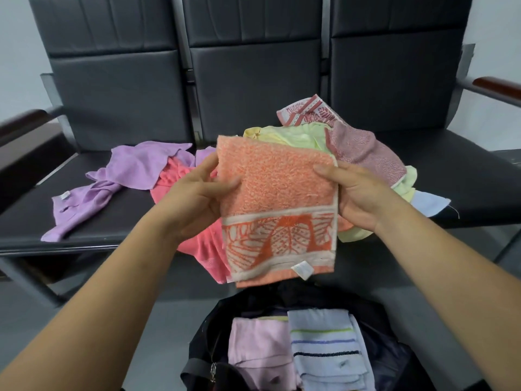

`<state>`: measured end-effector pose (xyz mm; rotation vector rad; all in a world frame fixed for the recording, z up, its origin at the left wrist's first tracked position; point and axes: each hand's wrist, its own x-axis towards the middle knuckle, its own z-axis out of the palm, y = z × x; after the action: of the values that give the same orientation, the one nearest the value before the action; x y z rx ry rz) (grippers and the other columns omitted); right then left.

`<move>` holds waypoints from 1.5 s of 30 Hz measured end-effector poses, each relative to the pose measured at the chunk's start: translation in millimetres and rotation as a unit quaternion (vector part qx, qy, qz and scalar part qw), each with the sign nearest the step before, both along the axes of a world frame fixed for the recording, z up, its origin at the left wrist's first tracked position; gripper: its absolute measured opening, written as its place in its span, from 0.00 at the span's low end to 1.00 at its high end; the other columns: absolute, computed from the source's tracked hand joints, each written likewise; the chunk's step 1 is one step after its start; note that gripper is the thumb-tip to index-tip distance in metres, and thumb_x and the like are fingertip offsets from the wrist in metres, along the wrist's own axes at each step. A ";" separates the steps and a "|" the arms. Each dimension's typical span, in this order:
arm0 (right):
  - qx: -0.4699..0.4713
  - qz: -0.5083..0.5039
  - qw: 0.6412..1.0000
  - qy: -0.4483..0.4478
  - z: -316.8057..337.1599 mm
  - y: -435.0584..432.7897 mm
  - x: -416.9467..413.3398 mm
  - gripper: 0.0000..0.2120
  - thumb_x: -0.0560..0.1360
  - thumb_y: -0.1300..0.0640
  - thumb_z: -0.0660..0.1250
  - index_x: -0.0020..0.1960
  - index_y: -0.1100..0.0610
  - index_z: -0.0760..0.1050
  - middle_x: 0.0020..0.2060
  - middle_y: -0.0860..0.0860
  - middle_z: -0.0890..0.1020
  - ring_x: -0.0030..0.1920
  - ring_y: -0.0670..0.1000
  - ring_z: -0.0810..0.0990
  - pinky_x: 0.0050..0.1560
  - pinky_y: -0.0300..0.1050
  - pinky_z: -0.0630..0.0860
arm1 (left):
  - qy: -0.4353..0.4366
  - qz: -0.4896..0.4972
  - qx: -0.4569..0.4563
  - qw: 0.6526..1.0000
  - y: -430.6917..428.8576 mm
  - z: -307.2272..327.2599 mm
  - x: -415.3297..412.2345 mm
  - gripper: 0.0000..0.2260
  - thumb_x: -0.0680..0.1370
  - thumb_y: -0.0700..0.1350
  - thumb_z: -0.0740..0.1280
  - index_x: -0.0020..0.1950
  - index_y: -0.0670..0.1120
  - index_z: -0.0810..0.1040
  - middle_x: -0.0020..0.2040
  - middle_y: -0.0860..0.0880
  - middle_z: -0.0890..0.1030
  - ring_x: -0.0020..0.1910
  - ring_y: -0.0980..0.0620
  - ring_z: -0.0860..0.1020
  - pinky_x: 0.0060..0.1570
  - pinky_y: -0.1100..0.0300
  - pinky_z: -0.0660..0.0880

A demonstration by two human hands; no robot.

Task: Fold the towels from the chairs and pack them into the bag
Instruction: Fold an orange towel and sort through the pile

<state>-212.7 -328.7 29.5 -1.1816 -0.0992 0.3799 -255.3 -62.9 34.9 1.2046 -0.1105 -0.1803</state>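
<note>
Towels lie loose on the chairs [253,80]: a purple towel [135,167] on the left seat, a coral towel [208,246] over the seats' front edge, a mixed heap [363,153] further right. A folded orange towel [277,198] hangs upright before them, above the open bag [203,345]. The left hand [197,196] grips its left edge, thumb in front, fingers behind. The right hand [358,196] grips the right edge likewise. In the bag a folded pink towel [259,348] lies beside a folded striped towel [324,342].
</note>
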 end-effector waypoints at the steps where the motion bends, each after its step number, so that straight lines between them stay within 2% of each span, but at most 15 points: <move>1: -0.003 -0.011 1.000 -0.002 1.5 -0.1 -0.4 0.12 0.74 0.60 0.71 0.56 0.63 0.79 0.46 0.58 0.86 0.47 0.55 0.86 0.47 0.50 0.85 | -0.004 0.008 0.018 1.000 1.1 -1.4 1.2 0.21 0.76 0.35 0.65 0.69 0.42 0.75 0.59 0.43 0.84 0.59 0.45 0.82 0.55 0.54 0.81; 5: -0.012 -0.038 0.999 0.004 0.9 3.4 -1.1 0.06 0.78 0.61 0.69 0.53 0.63 0.79 0.42 0.57 0.86 0.42 0.54 0.87 0.40 0.48 0.84 | -0.005 0.073 0.113 0.991 -0.2 -11.5 5.8 0.14 0.80 0.36 0.65 0.65 0.37 0.78 0.55 0.42 0.85 0.56 0.45 0.83 0.51 0.55 0.82; 7: 0.014 -0.028 0.999 0.018 -1.5 5.1 -1.3 0.10 0.78 0.60 0.69 0.56 0.65 0.79 0.45 0.59 0.86 0.45 0.55 0.87 0.42 0.49 0.84 | -0.017 0.113 0.154 0.981 -2.1 -13.5 7.4 0.11 0.83 0.39 0.64 0.64 0.42 0.79 0.54 0.45 0.86 0.53 0.47 0.84 0.48 0.55 0.82; 10: 0.043 0.013 0.999 0.016 -2.4 3.8 -0.1 0.17 0.75 0.63 0.68 0.62 0.67 0.76 0.53 0.61 0.85 0.52 0.57 0.86 0.49 0.51 0.84 | -0.037 0.132 0.188 0.973 -5.1 -11.9 6.1 0.09 0.84 0.46 0.63 0.62 0.51 0.80 0.58 0.48 0.85 0.57 0.47 0.84 0.53 0.49 0.82; 12: 0.021 0.023 0.999 0.008 -2.9 1.3 1.2 0.21 0.72 0.66 0.69 0.64 0.69 0.75 0.57 0.63 0.84 0.55 0.59 0.85 0.52 0.52 0.84 | -0.045 0.107 0.173 0.978 -1.5 -9.5 5.4 0.11 0.82 0.44 0.65 0.64 0.49 0.78 0.58 0.47 0.85 0.59 0.45 0.83 0.55 0.50 0.81; 15: 0.009 -0.019 1.000 0.002 -6.5 -2.5 5.4 0.23 0.69 0.65 0.70 0.63 0.69 0.75 0.53 0.62 0.85 0.52 0.58 0.86 0.50 0.51 0.85 | -0.058 -0.005 0.186 0.981 4.8 -4.7 0.8 0.24 0.76 0.36 0.71 0.71 0.45 0.72 0.60 0.42 0.84 0.60 0.44 0.83 0.57 0.53 0.80; 18: -0.040 -0.068 0.996 -0.035 -8.6 -3.9 5.3 0.13 0.74 0.65 0.70 0.59 0.60 0.78 0.48 0.57 0.86 0.48 0.55 0.86 0.48 0.51 0.85 | -0.079 0.053 0.273 0.957 -0.7 -2.4 -4.4 0.18 0.76 0.33 0.71 0.66 0.41 0.78 0.53 0.44 0.87 0.53 0.49 0.85 0.49 0.64 0.80; 21: -0.097 -0.077 0.991 -0.053 -7.8 -2.8 2.6 0.08 0.78 0.61 0.70 0.57 0.56 0.80 0.48 0.55 0.87 0.48 0.55 0.86 0.47 0.52 0.84 | -0.059 0.132 0.256 0.956 -3.2 -8.5 -2.1 0.11 0.76 0.36 0.73 0.58 0.40 0.83 0.50 0.45 0.87 0.51 0.48 0.86 0.50 0.58 0.83; 25: 0.004 -0.029 0.999 0.027 -2.2 -2.9 -3.2 0.13 0.79 0.57 0.68 0.60 0.62 0.78 0.52 0.60 0.85 0.49 0.57 0.86 0.48 0.55 0.85 | -0.033 0.156 0.216 0.963 -4.1 -10.5 0.2 0.09 0.77 0.41 0.72 0.57 0.42 0.84 0.52 0.45 0.87 0.53 0.46 0.85 0.58 0.48 0.81; 28: 0.088 0.017 0.995 0.042 2.9 -7.1 -6.0 0.18 0.75 0.58 0.69 0.62 0.64 0.78 0.53 0.60 0.85 0.52 0.58 0.86 0.51 0.57 0.84 | -0.029 0.105 0.127 0.986 -7.6 -8.1 -0.8 0.15 0.78 0.37 0.69 0.65 0.42 0.79 0.58 0.43 0.85 0.56 0.44 0.84 0.57 0.50 0.82; 31: 0.050 0.004 0.999 0.012 -0.2 -10.5 -3.5 0.23 0.73 0.63 0.70 0.66 0.69 0.74 0.56 0.64 0.84 0.55 0.60 0.85 0.52 0.54 0.84 | -0.076 0.107 0.173 0.976 -5.9 -10.4 -0.7 0.18 0.76 0.33 0.70 0.66 0.41 0.78 0.57 0.45 0.85 0.56 0.49 0.84 0.53 0.59 0.81; 34: -0.005 -0.067 0.997 -0.044 -6.6 -12.0 -2.0 0.14 0.72 0.65 0.71 0.56 0.68 0.79 0.48 0.60 0.86 0.51 0.56 0.86 0.49 0.47 0.84 | -0.097 0.178 0.228 0.952 -6.1 -9.9 -1.2 0.10 0.76 0.34 0.72 0.57 0.41 0.83 0.48 0.50 0.87 0.48 0.55 0.86 0.47 0.65 0.81; 37: -0.060 -0.126 0.985 -0.106 -9.0 -14.4 -2.6 0.06 0.75 0.63 0.72 0.52 0.62 0.82 0.46 0.56 0.87 0.48 0.53 0.87 0.47 0.45 0.83 | -0.102 0.196 0.205 0.953 -6.8 -10.1 0.2 0.08 0.75 0.37 0.74 0.53 0.42 0.85 0.48 0.47 0.87 0.49 0.53 0.85 0.49 0.64 0.80; 40: -0.089 -0.151 0.973 -0.149 -6.3 -17.2 -3.5 0.07 0.77 0.60 0.72 0.54 0.59 0.83 0.49 0.55 0.87 0.51 0.53 0.87 0.51 0.48 0.82 | -0.121 0.190 0.175 0.958 -11.1 -7.9 -1.2 0.08 0.77 0.39 0.72 0.56 0.43 0.84 0.54 0.46 0.86 0.56 0.50 0.84 0.56 0.59 0.79; 45: -0.080 -0.165 0.967 -0.179 -6.2 -15.0 -8.9 0.04 0.80 0.60 0.69 0.54 0.56 0.81 0.50 0.54 0.87 0.53 0.55 0.86 0.55 0.53 0.82 | -0.151 0.165 0.149 0.963 -23.1 -7.3 -7.7 0.14 0.81 0.39 0.67 0.67 0.43 0.77 0.54 0.48 0.86 0.55 0.51 0.84 0.52 0.61 0.80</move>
<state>-221.7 -343.7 23.3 -1.3910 -0.1843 -0.1252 -263.1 -86.0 27.6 1.5269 -0.1495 0.2902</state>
